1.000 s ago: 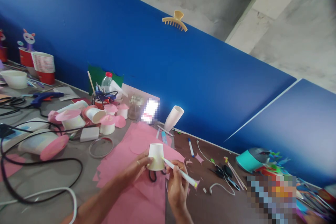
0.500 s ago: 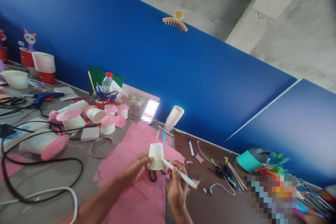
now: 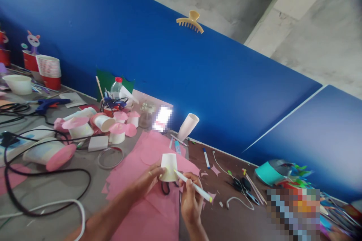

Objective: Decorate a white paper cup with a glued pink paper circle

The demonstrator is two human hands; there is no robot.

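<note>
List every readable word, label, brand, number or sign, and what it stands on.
No text can be read.
Light-blue tube: any markings too small.
Bright pixelated patch: obscured.
Red paper cups: any print too blurred.
Held paper cup and white marker: no legible lettering.

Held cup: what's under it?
Pink paper, with a dark loop showing just below the cup. Hidden by the cup: whatever the loop belongs to, and the surface directly behind.

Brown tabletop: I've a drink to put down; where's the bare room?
Bare: the near part, right of the right hand, below the curled white cable; and a strip behind the slim pink sticks, left of the teal rounded object. Crowded: around the pink paper scraps, the black-handled tool and the right-end clutter.
</note>
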